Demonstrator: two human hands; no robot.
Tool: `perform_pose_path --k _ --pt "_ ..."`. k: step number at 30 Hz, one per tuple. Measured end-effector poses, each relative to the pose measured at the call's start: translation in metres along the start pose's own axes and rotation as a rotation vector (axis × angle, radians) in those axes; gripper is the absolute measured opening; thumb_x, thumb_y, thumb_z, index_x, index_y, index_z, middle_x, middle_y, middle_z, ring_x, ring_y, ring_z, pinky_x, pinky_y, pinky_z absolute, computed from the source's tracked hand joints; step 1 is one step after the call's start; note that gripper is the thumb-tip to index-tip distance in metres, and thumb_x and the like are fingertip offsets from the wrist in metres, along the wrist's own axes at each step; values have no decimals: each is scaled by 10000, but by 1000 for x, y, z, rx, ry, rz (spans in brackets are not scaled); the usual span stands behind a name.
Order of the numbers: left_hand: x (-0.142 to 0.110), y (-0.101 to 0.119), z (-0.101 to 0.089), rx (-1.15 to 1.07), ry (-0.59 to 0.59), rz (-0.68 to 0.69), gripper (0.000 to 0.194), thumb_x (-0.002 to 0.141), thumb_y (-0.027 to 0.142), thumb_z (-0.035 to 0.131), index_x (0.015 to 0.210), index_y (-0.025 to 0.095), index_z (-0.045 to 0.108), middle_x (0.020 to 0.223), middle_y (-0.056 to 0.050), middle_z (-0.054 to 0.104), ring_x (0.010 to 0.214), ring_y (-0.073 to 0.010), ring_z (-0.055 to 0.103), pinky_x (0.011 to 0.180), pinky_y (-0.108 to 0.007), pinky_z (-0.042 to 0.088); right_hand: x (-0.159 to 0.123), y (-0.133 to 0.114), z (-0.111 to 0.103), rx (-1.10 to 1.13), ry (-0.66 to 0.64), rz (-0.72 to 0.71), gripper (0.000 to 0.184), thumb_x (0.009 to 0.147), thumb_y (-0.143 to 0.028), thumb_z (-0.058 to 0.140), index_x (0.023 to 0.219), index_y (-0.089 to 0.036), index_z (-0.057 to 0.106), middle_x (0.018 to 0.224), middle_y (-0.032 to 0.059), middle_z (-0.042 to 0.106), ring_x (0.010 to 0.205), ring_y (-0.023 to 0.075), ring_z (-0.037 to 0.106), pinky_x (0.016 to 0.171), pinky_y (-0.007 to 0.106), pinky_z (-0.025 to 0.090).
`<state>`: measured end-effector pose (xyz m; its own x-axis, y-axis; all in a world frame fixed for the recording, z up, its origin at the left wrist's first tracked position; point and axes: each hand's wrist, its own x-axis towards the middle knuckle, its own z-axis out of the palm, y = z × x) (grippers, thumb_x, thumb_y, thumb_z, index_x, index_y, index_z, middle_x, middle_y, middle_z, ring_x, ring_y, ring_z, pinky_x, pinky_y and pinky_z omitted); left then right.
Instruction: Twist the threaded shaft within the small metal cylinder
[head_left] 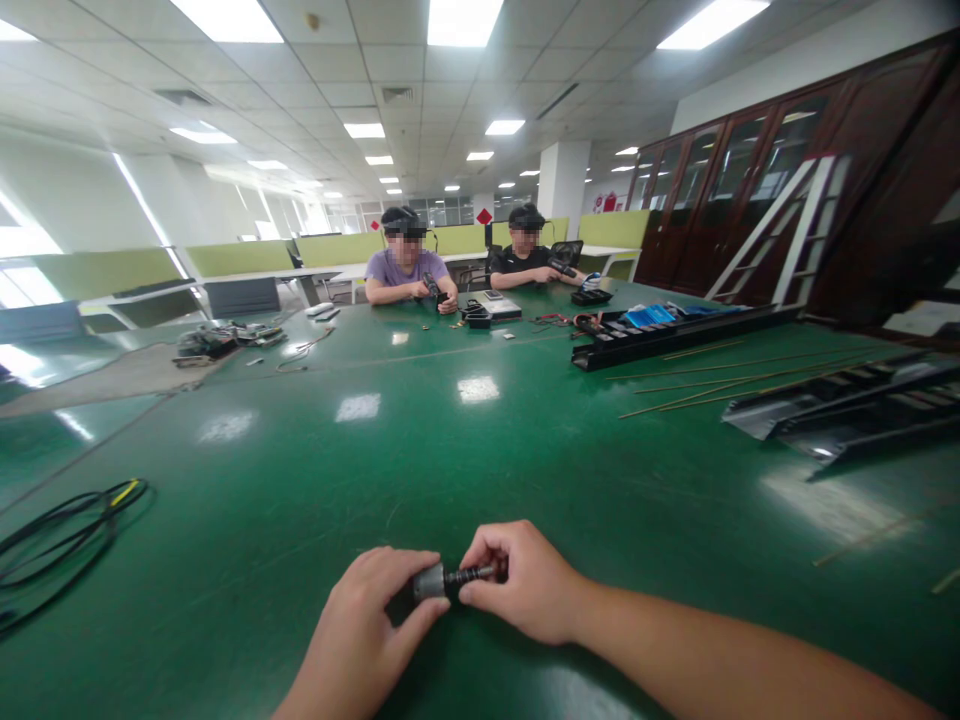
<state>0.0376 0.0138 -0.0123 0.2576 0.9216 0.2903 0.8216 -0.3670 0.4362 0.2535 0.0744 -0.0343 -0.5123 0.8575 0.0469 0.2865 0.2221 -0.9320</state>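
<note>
Low in the middle of the head view, I hold a short grey metal cylinder point(429, 583) sideways above the green table. A dark, ridged shaft point(463, 575) sticks out of its right end, ending in a lighter metal tip. My left hand point(373, 612) grips the cylinder between thumb and fingers. My right hand point(523, 582) is closed around the shaft's far end, its thumb below and curled fingers above. The fingers partly cover both ends, and the exact kind of part cannot be made out.
On the green table point(322, 450), a coiled black cable point(67, 535) lies left. Black metal channels point(675, 330) and thin rods point(697, 395) are at right. Two people point(405, 262) sit across, holding dark tools. A pile of parts point(225, 338) lies far left; a stepladder point(795, 225) stands behind.
</note>
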Motion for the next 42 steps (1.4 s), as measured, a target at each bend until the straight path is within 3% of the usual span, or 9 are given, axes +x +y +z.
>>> perform_pose_path --k 42 --pt "-1 -9 -1 -17 72 21 265 879 347 679 1143 322 660 1069 -9 733 982 -232 693 873 -382 583 -1 -1 -1 36 44 -17 121 703 -220 754 762 -143 682 609 -25 595 551 107 503 526 214 370"
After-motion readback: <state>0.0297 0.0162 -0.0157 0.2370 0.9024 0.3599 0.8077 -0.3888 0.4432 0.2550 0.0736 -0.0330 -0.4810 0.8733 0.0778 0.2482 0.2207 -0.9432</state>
